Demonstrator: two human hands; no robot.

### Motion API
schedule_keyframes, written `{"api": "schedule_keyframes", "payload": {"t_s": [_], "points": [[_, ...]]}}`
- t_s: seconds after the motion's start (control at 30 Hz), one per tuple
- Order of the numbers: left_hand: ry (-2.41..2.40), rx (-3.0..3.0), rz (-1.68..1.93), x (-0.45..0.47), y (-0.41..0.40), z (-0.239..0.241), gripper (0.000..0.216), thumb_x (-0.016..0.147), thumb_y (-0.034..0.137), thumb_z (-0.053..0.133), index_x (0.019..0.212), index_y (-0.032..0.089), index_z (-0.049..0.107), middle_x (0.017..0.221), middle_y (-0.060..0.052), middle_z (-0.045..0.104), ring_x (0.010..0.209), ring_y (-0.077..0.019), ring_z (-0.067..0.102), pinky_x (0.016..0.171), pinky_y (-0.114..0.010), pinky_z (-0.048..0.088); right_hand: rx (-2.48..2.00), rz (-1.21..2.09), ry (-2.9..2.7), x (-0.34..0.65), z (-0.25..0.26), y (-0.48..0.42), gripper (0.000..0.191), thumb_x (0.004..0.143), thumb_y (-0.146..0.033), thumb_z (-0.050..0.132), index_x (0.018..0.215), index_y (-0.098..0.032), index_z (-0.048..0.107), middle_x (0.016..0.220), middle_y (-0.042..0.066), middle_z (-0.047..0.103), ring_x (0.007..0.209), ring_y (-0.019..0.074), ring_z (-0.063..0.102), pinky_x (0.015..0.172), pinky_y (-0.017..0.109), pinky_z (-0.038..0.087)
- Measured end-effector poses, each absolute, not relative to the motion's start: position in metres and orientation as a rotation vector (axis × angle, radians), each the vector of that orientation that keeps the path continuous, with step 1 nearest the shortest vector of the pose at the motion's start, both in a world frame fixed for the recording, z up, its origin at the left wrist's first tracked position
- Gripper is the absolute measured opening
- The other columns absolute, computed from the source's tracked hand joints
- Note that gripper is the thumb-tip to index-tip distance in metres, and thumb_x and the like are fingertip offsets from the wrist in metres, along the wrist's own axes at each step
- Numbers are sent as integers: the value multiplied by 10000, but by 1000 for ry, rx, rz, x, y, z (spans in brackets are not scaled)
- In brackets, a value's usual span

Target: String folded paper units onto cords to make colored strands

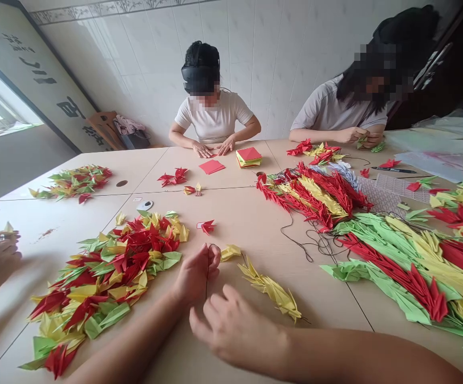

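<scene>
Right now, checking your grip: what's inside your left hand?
Thread runs from the pinched left hand toward the right hand; anything else inside is covered by fingers.

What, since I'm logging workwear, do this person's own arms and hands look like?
The left forearm and right forearm are bare, with no sleeve or cuff in view. The left hand and right hand wear no gloves, and no ring, watch, bracelet or marking shows on them.
</scene>
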State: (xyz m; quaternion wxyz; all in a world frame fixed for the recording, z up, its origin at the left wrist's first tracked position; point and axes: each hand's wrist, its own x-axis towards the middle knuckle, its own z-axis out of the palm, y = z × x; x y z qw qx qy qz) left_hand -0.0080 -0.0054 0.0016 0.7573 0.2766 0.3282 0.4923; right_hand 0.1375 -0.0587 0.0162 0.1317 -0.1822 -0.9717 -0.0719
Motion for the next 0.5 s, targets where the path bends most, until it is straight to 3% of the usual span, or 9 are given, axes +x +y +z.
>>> {"api": "schedule_keyframes", "payload": {"t_s": [0.13, 0.3, 0.5], "points": [[740, 600, 1047, -6, -1, 0, 300, 774, 358, 692, 650, 148, 518, 526, 49, 397, 456, -59, 278, 398, -160, 237, -151, 41, -2904, 125, -12, -87, 89, 911, -235, 531, 883, -166, 580, 785, -5, 588, 634, 137, 511, 508, 295, 327], [692, 570, 1048, -9, 1, -3, 279, 802, 346, 673, 677, 158, 509, 476, 72, 303, 438, -65, 208, 390, -156, 230, 108, 230, -2842, 114, -44, -86, 108, 929, -259, 532, 1020, -215, 570, 874, -61, 631, 698, 91, 541, 519, 261, 337], [647, 487, 1113, -14, 5, -8, 253, 851, 314, 611, 688, 163, 489, 467, 78, 260, 425, -67, 194, 406, -159, 248, 122, 223, -2830, 113, -44, -77, 173, 971, -323, 438, 1053, -279, 584, 831, -57, 629, 674, 108, 543, 548, 259, 357]]}}
